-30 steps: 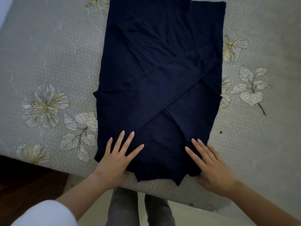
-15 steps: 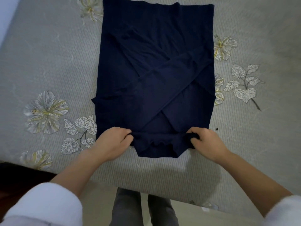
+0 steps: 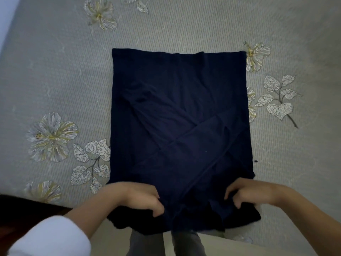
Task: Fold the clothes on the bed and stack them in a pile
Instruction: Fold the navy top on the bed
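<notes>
we see one dark blue top [image 3: 180,111] lying flat on the grey bed [image 3: 55,71], the one with big flowers [image 3: 51,137] printed on it. the top is in the middle of the bed, and its near end hangs a little over the bed's edge, close to the person's legs [image 3: 147,242].

the left hand [image 3: 137,197] holds the near end of the top on the left side. its fingers are curled round a bunch of the cloth. the right hand [image 3: 249,194] does the same on the right side, with the fingers bent and pinching the cloth. so both hands are holding on, not let go.

we think the first part is done. the sides of the top look turned in, so it makes a long neat box shape, and two long strips, maybe the sleeves, lie crossed over the middle. what is left, we think, is to bring the near end up to the far end to make it small. then it has to go on a pile. we cannot see any pile here, and we cannot see any other clothes, so we cannot tell how many are left.
</notes>
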Motion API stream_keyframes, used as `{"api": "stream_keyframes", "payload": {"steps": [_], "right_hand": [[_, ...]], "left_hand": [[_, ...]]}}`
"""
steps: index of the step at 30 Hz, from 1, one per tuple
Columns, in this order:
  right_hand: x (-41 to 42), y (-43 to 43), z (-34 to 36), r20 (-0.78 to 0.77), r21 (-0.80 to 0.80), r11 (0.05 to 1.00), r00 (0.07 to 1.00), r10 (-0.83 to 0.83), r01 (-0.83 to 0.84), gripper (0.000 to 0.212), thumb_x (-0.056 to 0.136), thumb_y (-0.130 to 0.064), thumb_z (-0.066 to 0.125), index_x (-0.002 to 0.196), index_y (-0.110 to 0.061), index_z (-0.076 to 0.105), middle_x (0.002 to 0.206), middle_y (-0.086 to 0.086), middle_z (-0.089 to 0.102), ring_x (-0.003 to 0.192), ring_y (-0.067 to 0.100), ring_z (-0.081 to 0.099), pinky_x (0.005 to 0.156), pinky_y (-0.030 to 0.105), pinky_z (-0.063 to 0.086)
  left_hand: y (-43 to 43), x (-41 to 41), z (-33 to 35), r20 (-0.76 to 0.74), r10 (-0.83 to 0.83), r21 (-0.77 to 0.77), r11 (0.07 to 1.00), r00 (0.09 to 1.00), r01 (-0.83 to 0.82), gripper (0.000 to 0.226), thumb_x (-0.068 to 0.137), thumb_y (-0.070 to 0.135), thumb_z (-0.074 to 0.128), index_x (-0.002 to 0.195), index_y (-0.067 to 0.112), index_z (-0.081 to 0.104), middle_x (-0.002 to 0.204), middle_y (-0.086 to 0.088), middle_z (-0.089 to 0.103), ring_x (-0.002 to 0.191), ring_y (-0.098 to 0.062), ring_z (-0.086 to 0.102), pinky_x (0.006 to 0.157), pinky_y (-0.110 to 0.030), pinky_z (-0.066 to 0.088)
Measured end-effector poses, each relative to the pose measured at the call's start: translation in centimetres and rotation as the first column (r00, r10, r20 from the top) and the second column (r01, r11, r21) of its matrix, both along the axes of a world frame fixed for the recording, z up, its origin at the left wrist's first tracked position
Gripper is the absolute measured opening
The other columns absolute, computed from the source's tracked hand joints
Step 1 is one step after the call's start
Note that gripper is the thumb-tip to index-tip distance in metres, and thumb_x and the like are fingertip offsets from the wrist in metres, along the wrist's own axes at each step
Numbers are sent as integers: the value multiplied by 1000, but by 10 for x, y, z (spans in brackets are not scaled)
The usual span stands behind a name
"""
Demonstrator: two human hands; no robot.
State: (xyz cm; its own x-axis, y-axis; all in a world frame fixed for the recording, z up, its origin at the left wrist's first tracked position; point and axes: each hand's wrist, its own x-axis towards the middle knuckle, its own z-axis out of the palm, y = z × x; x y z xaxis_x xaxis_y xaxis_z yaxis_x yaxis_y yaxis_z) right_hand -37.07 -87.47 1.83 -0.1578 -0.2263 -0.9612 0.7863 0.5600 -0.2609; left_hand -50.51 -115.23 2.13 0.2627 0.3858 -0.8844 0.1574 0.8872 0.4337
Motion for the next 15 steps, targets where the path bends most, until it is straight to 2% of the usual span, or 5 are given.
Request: {"api": "stream_keyframes", "payload": {"steps": [3, 5, 7, 10, 15], "right_hand": [[-28, 14, 6, -170, 70, 977, 968, -185, 200, 31, 55, -16, 60, 83, -14, 73, 76, 9, 61, 73, 20, 55, 64, 32, 37], [-52, 25, 9, -319, 84, 929, 893, -318, 361, 20, 68, -2, 62, 82, -13, 73, 76, 12, 65, 72, 21, 58, 63, 31, 40], [-76, 36, 11, -427, 59, 869, 799, -423, 491, 24, 76, 8, 57, 81, -9, 73, 79, 14, 69, 73, 22, 62, 65, 28, 46], [-112, 48, 12, -536, 54, 810, 701, -470, 584, 20, 79, 7, 57, 84, -5, 72, 76, 11, 66, 70, 20, 60, 60, 23, 48], [-170, 72, 7, -659, 37, 761, 588, -469, 648, 24, 79, 1, 60, 82, -18, 75, 75, 4, 71, 68, 13, 65, 66, 25, 53]], "left_hand": [[3, -36, 4, 27, 118, 33, 992, 993, -118, 11, 57, 26, 64, 67, 22, 59, 64, 10, 57, 60, -9, 53, 53, -21, 37], [6, -66, 7, -29, 166, 82, 983, 986, -164, 10, 59, 17, 63, 69, 18, 62, 67, 4, 62, 60, -12, 57, 53, -22, 41], [11, -97, 9, -107, 212, 164, 967, 971, -193, 18, 66, 6, 60, 81, 14, 67, 80, -1, 71, 70, -18, 65, 63, -29, 51], [24, -142, 12, -250, 278, 237, 946, 927, -220, 33, 71, 0, 56, 99, 13, 67, 97, -5, 72, 89, -23, 68, 82, -39, 56], [51, -208, 17, -326, 328, 205, 940, 887, -272, 46, 54, 14, 49, 93, 24, 70, 90, -2, 73, 85, -24, 70, 79, -41, 58]]}}
